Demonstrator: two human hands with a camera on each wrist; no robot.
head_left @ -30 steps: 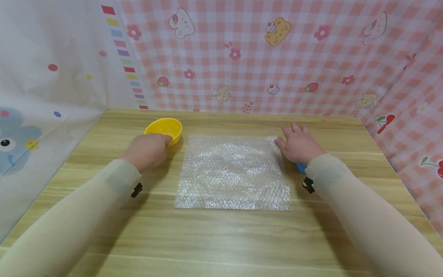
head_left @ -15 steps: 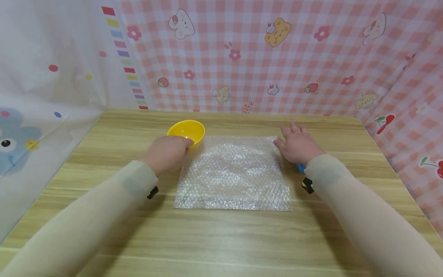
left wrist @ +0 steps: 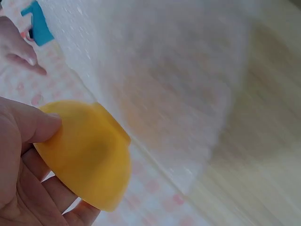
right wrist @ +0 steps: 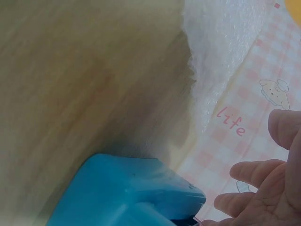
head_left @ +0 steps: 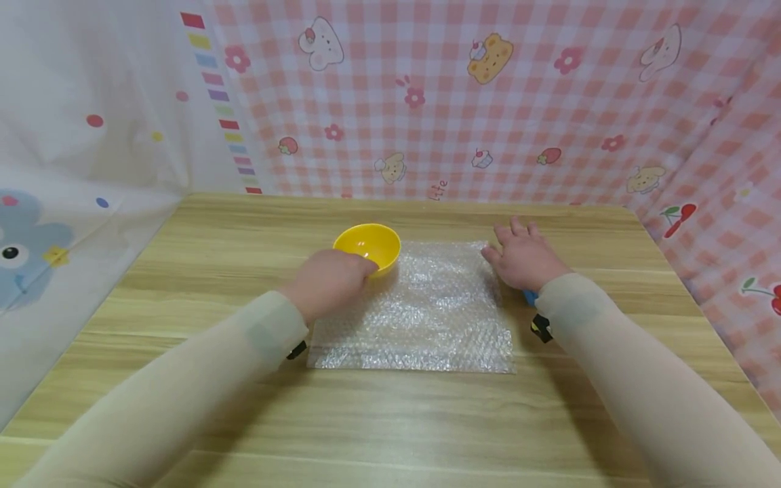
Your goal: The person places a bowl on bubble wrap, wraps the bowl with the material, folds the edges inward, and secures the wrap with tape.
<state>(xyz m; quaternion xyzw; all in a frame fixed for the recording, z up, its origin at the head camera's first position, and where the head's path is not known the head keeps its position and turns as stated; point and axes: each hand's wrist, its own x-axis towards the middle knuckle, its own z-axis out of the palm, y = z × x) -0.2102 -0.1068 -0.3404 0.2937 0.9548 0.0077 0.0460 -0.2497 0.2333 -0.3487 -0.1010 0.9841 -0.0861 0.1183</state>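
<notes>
My left hand (head_left: pixel 332 281) pinches a yellow bowl (head_left: pixel 381 245) by its near rim, holding it over the left back part of a clear bubble wrap sheet (head_left: pixel 439 318). In the left wrist view the thumb lies against the wall of the bowl (left wrist: pixel 89 150), with the other fingers behind it. My right hand (head_left: pixel 525 257), its fingers spread, is at the sheet's back right corner and holds nothing. Beneath that hand is a blue plastic object (head_left: pixel 530 297), mostly hidden in the head view. The right wrist view shows the blue object (right wrist: pixel 122 193) larger, with a rounded corner.
The bubble wrap lies flat on a wood-grain table (head_left: pixel 403 427). A pink checked cloth (head_left: pixel 427 122) hangs behind the table and round its right side. A white printed curtain (head_left: pixel 91 156) hangs on the left.
My left hand has carried the yellow bowl to the right, from the table left of the sheet to over the bubble wrap. The right hand has stayed almost in place.
</notes>
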